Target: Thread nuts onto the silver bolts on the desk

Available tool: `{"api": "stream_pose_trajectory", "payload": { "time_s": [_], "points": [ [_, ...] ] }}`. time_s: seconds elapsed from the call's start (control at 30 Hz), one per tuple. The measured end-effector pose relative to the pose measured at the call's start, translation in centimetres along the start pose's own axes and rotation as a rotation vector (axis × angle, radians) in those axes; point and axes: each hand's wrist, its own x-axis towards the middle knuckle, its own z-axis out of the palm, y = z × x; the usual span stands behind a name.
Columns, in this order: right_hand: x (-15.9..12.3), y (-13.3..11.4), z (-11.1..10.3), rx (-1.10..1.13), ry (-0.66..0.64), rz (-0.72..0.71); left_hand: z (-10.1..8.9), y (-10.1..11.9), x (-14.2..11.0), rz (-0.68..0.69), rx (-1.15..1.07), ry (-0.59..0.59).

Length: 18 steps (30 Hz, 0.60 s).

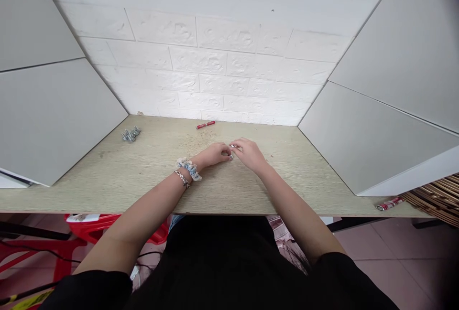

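Observation:
My left hand (216, 153) and my right hand (246, 151) meet over the wooden tabletop (229, 190), fingertips almost touching. The left thumb and fingers are pinched together by a tiny shiny piece (231, 156) that looks metallic. On the right hand, too, the fingers are closed in a pinch, with something small and pale at the tips. Both bits are too small to name. A scrunchie (190, 168) and a chain bracelet (182, 179) circle my left wrist.
Several metal bolts (131, 133) are heaped at the back left. A red stick-like tube (205, 124) lies near the brick-patterned wall (215, 80), with fine brown crumbs in front. Grey panels flank both sides. At right are another red tube (389, 203) and a woven basket (435, 197).

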Motion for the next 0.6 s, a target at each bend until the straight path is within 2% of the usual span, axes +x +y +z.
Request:
{"api": "stream_pose_trajectory", "payload": {
  "time_s": [0.1,0.23,0.6],
  "points": [
    [0.3,1.0,-0.1,-0.043,0.066,0.140,0.0,0.1,-0.1,0.020,-0.012,0.000],
    [0.2,1.6,0.0,-0.098,0.036,0.264,0.2,0.0,0.0,0.075,-0.007,-0.016],
    [0.2,1.6,0.2,-0.040,-0.037,0.296,-0.5,-0.9,0.2,0.015,-0.056,-0.052]
  ]
}}
